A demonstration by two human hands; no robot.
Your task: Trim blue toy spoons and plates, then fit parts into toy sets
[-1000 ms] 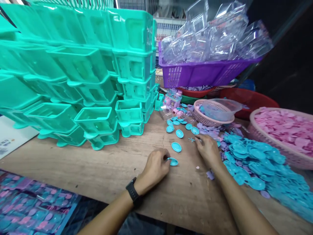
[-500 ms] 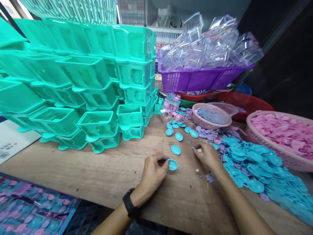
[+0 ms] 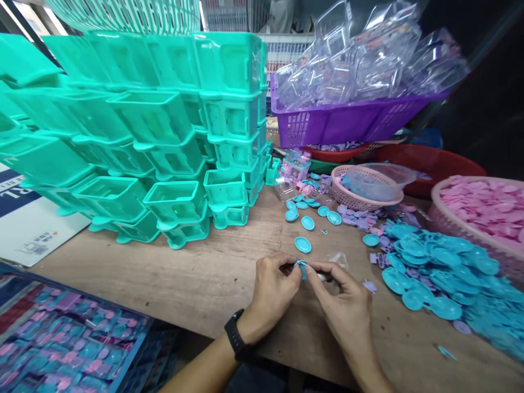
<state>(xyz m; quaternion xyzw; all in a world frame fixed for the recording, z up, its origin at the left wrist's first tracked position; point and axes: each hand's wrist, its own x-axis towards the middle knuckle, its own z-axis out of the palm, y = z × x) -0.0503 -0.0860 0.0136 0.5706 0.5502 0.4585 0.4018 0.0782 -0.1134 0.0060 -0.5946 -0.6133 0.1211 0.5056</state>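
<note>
Over the wooden table, my left hand [image 3: 272, 290] and my right hand [image 3: 346, 307] have come together, fingertips almost touching. Both are closed in a pinch on a small blue plastic piece [image 3: 302, 267], mostly covered by the fingers. Something white [image 3: 322, 277] shows under the right fingers; I cannot make out what it is. Just beyond the fingertips lies a blue oval plastic dish [image 3: 303, 244], and a second oval dish [image 3: 308, 222] is farther back. A tiny hook-shaped blue bit [image 3: 323, 232] rests near them. My left wrist wears a black watch [image 3: 234, 334].
Stacked green plastic bins [image 3: 176, 202] rise on the left. At right spreads a heap of blue pieces [image 3: 446, 256], beside a pink basket [image 3: 440, 210] of pink parts. A purple basket [image 3: 347, 125] of clear packaging stands behind. A packed box [image 3: 69, 338] sits lower left.
My right hand has moved left to meet my left hand, and both now grip the blue piece. The oval dish previously visible in my left hand is now largely hidden. The view has shifted slightly.
</note>
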